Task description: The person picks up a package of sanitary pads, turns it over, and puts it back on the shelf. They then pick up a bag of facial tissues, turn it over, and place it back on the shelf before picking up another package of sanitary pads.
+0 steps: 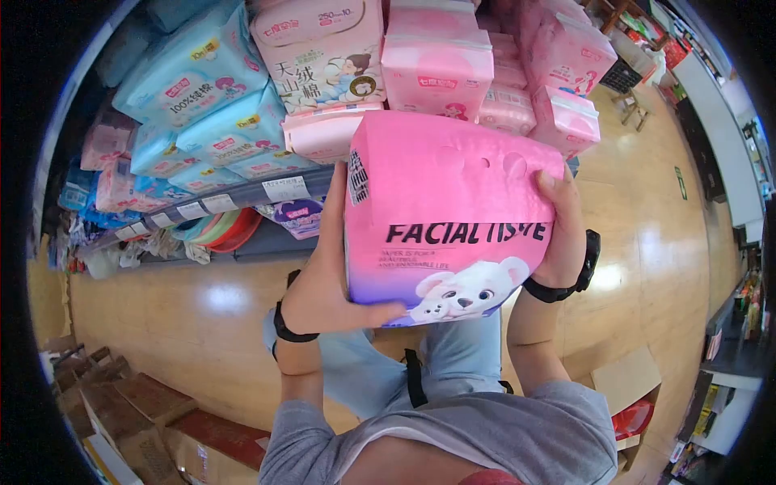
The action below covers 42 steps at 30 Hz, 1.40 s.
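A large pink pack of facial tissue (461, 178) is held up in front of my chest, printed with white bears and black lettering. My left hand (319, 283) grips its left side, the thumb lying across the lower front and the other fingers partly hidden along the edge. Against the right side presses my right hand (563, 226), thumb on the upper front, its remaining fingers out of sight behind the pack. Just beyond the pack stand pink packages (436, 73) and a light pink pack with a woman's picture (322, 52) on the shelf.
Blue packs (190, 69) fill the shelf's left part above a rail with price labels (286, 188). Coloured basins (230, 230) sit lower down. Cardboard boxes (145, 436) lie at lower left, an open carton (626, 380) at lower right. A small stool (634, 109) stands farther off.
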Motion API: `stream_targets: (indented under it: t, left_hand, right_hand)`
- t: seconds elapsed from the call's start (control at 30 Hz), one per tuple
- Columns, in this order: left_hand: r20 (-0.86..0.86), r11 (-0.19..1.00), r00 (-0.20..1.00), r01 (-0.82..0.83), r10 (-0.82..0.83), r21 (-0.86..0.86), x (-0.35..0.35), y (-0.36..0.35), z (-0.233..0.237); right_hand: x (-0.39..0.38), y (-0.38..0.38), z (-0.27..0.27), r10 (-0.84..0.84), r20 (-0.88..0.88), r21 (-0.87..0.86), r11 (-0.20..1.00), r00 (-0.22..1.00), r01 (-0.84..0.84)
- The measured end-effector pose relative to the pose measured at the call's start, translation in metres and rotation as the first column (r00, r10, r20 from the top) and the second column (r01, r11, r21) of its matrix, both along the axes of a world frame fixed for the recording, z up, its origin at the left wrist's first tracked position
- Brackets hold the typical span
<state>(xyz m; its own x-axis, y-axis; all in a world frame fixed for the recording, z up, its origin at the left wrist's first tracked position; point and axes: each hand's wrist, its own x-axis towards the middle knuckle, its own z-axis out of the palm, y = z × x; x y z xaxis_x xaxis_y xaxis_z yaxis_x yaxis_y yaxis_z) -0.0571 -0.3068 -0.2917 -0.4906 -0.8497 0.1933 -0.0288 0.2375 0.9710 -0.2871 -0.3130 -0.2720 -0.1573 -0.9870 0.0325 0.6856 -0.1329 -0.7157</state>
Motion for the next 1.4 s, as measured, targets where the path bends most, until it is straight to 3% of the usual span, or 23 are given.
stream_targets:
  t: [0.03,0.17,0.23,0.27,0.3,0.37,0.4,0.43,0.53,0.63,0.67,0.8,0.87,0.97,1.4]
  left_hand:
    - [-0.044,0.994,0.997,-0.064,0.068,0.092,-0.001,0.002,0.001]
    - [-0.184,0.972,0.967,-0.143,0.178,0.189,0.000,0.010,0.008]
    - [-0.276,0.967,0.938,-0.158,0.211,0.201,0.001,0.009,0.014]
    - [-0.312,0.964,0.921,-0.178,0.233,0.196,0.002,0.008,0.010]
    - [-0.315,0.966,0.920,-0.179,0.231,0.186,0.002,0.008,0.009]
    - [-0.322,0.946,0.897,-0.241,0.303,0.218,0.001,0.008,0.009]
    - [-0.325,0.946,0.895,-0.244,0.304,0.212,0.000,0.007,0.009]
    - [-0.349,0.944,0.883,-0.249,0.313,0.216,0.000,0.007,0.008]
    - [-0.373,0.945,0.875,-0.236,0.308,0.226,-0.005,0.007,0.010]
    - [-0.357,0.947,0.890,-0.204,0.284,0.247,-0.008,0.008,0.010]
    - [-0.338,0.944,0.898,-0.196,0.282,0.266,-0.008,0.009,0.008]
    - [-0.302,0.963,0.931,-0.136,0.205,0.233,-0.002,0.009,0.003]
    - [-0.233,0.999,0.972,-0.022,0.030,0.036,0.000,0.006,0.004]
    - [-0.218,0.985,0.973,-0.035,0.072,0.168,-0.002,0.007,0.010]
    - [-0.253,0.983,0.955,-0.124,0.155,0.134,-0.005,0.003,0.007]
  right_hand:
    - [0.002,-0.001,0.003,0.007,0.036,-0.024,1.000,0.999,-0.006]
    - [0.000,0.005,0.008,-0.022,-0.011,-0.095,0.995,1.000,0.021]
    - [-0.004,0.009,0.002,-0.072,-0.175,-0.305,0.952,0.982,0.015]
    - [0.001,0.012,-0.005,-0.224,-0.242,-0.311,0.940,0.944,0.143]
    - [0.002,0.015,-0.006,-0.225,-0.240,-0.321,0.937,0.944,0.142]
    - [0.003,0.022,-0.013,-0.178,-0.438,-0.417,0.909,0.881,-0.023]
    - [0.007,0.028,-0.018,-0.064,-0.438,-0.305,0.949,0.897,-0.081]
    - [0.006,0.033,-0.019,-0.063,-0.438,-0.309,0.947,0.897,-0.084]
    - [0.001,0.043,-0.026,0.189,-0.562,0.017,0.976,0.805,-0.217]
    - [-0.001,0.045,-0.031,0.208,-0.446,0.116,0.978,0.871,-0.173]
    - [0.000,0.043,-0.034,0.128,-0.473,0.018,0.991,0.872,-0.135]
    - [-0.002,0.042,-0.044,0.081,-0.424,0.048,0.997,0.902,-0.067]
    - [-0.003,0.041,-0.047,0.076,-0.411,0.054,0.997,0.908,-0.059]
    - [-0.002,0.039,-0.042,0.058,-0.421,0.040,0.998,0.905,-0.045]
    - [-0.001,0.036,-0.037,0.056,-0.428,0.031,0.998,0.902,-0.047]
